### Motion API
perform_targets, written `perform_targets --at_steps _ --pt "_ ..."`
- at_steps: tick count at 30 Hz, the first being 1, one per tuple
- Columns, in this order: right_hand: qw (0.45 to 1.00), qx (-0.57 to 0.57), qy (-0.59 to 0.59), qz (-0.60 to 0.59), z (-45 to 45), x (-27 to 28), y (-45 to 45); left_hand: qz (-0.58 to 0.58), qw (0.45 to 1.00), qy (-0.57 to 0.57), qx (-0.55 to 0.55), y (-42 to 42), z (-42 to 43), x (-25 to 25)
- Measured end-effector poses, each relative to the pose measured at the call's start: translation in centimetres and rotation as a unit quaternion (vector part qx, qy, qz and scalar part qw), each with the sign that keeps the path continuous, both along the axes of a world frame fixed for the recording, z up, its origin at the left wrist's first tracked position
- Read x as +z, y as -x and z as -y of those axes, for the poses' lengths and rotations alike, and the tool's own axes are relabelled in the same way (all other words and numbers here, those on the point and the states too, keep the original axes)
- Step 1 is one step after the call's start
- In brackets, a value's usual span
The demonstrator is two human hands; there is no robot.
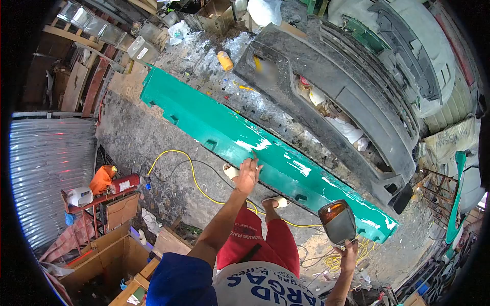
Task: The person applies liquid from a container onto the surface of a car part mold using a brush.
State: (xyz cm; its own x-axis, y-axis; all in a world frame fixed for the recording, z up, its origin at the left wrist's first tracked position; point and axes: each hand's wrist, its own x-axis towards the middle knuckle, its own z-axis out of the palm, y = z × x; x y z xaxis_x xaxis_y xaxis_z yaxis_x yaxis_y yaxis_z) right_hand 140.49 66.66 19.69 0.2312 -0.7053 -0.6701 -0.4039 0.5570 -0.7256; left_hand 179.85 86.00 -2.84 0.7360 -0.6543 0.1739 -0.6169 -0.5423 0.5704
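A long green panel with white scraped patches lies diagonally across the floor. Over its near edge, around the middle, is my left hand, its fingers bent together near a small dark pointed thing; what it holds is too small to make out. My right hand, lower right, grips the bottom end of a dark side mirror with an orange lamp, raised over the panel's right part.
A large grey bumper lies beyond the panel. A yellow cable runs over the floor near my feet. At the left stand a red rack and a cardboard box. An orange bottle lies behind the panel.
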Motion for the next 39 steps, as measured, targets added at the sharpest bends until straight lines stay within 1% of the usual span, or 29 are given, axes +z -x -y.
perform_targets --at_steps 2,3,5,7,8,9,10,11,13,15,16,17,18,19,21,22,24,25,27,29,31,32,33,35,37,38,39 --pt "0.999 0.037 -0.009 -0.006 0.8 0.5 0.0 -0.015 1.0 -0.006 -0.012 1.9 0.9 1.7" --pt "0.999 0.039 -0.01 -0.005 1.1 0.2 0.4 -0.03 0.999 -0.012 -0.025 2.9 1.4 2.5" --pt "0.999 0.044 -0.018 -0.003 1.7 -0.4 1.2 -0.039 0.999 -0.01 -0.028 4.8 2.2 2.7" --pt "0.999 0.048 -0.018 -0.003 2.0 -0.3 1.6 -0.073 0.994 0.067 -0.044 6.3 2.7 2.3" --pt "0.998 0.052 -0.017 -0.005 2.2 -0.3 1.7 -0.065 0.995 0.066 -0.037 6.7 2.9 2.2" --pt "0.998 0.065 -0.018 0.005 2.3 -0.7 2.0 -0.125 0.984 0.116 -0.045 6.7 3.0 2.0" --pt "0.999 0.046 -0.005 0.003 2.1 -1.0 2.4 -0.181 0.968 0.166 -0.053 6.3 2.7 2.7" --pt "1.0 0.027 0.01 0.003 2.2 -1.5 2.6 -0.165 0.971 0.168 -0.041 5.9 2.3 3.6" --pt "0.998 0.062 0.015 0.026 3.0 -1.6 2.1 -0.299 0.94 0.155 0.053 4.9 1.9 7.4" --pt "0.997 0.074 0.015 -0.021 3.7 -2.3 1.8 -0.276 0.94 0.187 0.067 3.6 0.2 8.0" --pt "0.997 0.078 -0.02 0.004 4.2 -2.6 1.6 -0.232 0.947 0.206 0.079 2.8 -0.8 8.1" --pt "0.996 0.087 -0.011 0.02 4.1 -2.8 1.2 -0.189 0.951 0.227 0.091 1.9 -1.9 8.3" --pt "0.997 0.075 0.013 0.016 3.8 -2.7 0.4 -0.273 0.932 0.208 0.12 1.0 -3.5 9.2" --pt "0.997 0.061 0.037 0.011 3.4 -2.5 -0.3 -0.259 0.933 0.22 0.12 0.0 -5.0 9.8" --pt "0.996 0.069 0.045 0.02 2.6 -1.8 -1.7 -0.301 0.905 0.236 0.185 -2.5 -7.7 10.7" --pt "0.997 0.061 0.047 0.021 2.0 -1.7 -2.5 -0.292 0.906 0.246 0.183 -4.0 -9.0 10.8" --pt "0.998 0.048 0.046 0.023 0.4 -1.4 -4.4 -0.348 0.851 0.321 0.228 -7.1 -11.7 11.1" --pt "0.997 0.049 0.051 0.028 -0.7 -1.4 -5.4 -0.345 0.851 0.327 0.226 -8.8 -13.1 11.6" --pt "0.997 0.0 0.035 0.062 -3.0 -1.8 -7.3 -0.271 0.896 0.265 0.23 -12.1 -16.0 12.4" --pt "0.998 -0.002 0.033 0.056 -4.4 -4.7 -8.1 -0.274 0.888 0.291 0.229 -15.3 -19.6 11.7" --pt "0.994 -0.007 -0.004 0.111 -6.1 -4.8 -10.6 -0.252 0.885 0.316 0.232 -18.9 -23.6 9.8" --pt "0.996 0.027 -0.003 0.08 -6.6 -5.3 -11.8 -0.251 0.88 0.328 0.236 -20.6 -25.4 9.3" --pt "0.994 0.01 -0.01 0.109 -7.5 -5.2 -13.1 -0.234 0.88 0.328 0.253 -22.1 -27.2 8.9" --pt "0.991 0.034 -0.015 0.129 -8.4 -4.9 -15.8 -0.216 0.873 0.339 0.276 -24.2 -30.8 9.0" --pt "0.99 0.072 -0.03 0.118 -8.6 -3.8 -18.6 -0.198 0.872 0.318 0.315 -25.5 -33.6 9.9" --pt "0.992 0.055 -0.04 0.11 -8.9 -3.1 -20.1 -0.199 0.866 0.33 0.319 -25.7 -34.4 10.2" --pt "0.989 0.081 -0.043 0.12 -9.2 -2.2 -21.7 -0.181 0.848 0.356 0.349 -25.7 -35.2 10.6"
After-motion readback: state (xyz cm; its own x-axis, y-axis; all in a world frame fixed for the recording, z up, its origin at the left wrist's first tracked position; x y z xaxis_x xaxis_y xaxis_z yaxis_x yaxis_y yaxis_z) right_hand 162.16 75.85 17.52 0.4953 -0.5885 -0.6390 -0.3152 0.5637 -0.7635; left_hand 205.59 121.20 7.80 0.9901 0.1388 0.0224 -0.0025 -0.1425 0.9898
